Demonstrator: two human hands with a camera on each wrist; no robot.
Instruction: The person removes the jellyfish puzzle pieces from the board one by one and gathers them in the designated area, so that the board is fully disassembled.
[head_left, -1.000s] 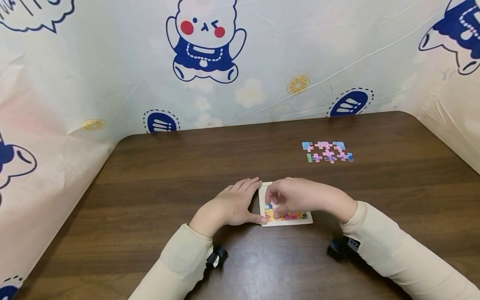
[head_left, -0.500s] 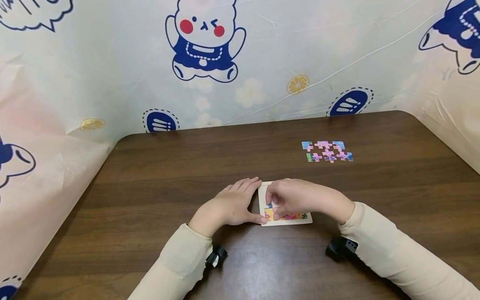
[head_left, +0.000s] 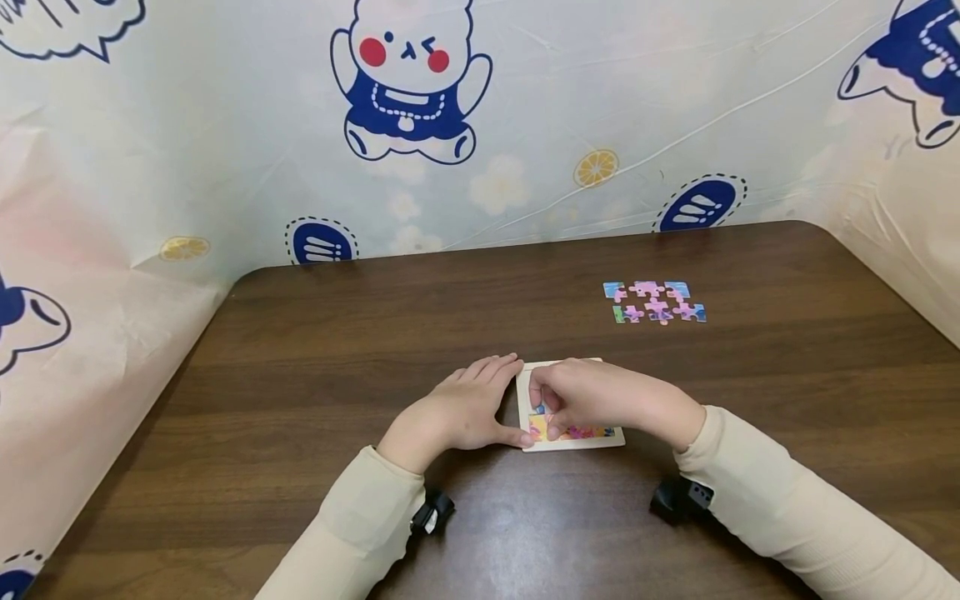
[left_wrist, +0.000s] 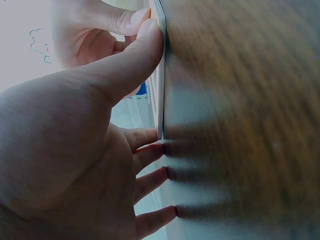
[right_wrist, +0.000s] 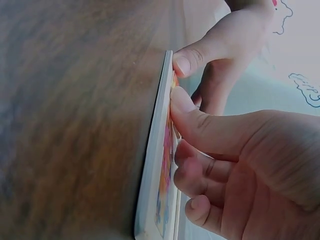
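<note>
Head view is showing a person's left hand (head_left: 461, 414) and right hand (head_left: 600, 390) working at a white-rimmed puzzle tray (head_left: 523, 400), which is lying flat on the dark wood table (head_left: 300, 350), a little right of centre. The left hand's grip is staying wide: its thumb is pressing the tray's near left corner, its index fingertip is touching the far left corner, and in the left wrist view the outer fingertips are resting on the table. The right hand is reaching over the tray from the right, its thumb touching the yellow part of the picture just beside the left thumb. Its grip is looking narrow, with the fingers bending, but whether it is pinching a piece cannot be told. A colourful strip of picture (head_left: 581, 433) is filling the near side of the tray; the right hand is hiding much of the rest. Beyond the tray, toward the far right, six loose puzzle pieces (head_left: 657, 308) are lying in two rows of three. Both arms are wearing cream sleeves (head_left: 352, 517), and a printed cloth (head_left: 255, 125) is hanging behind the table.
</note>
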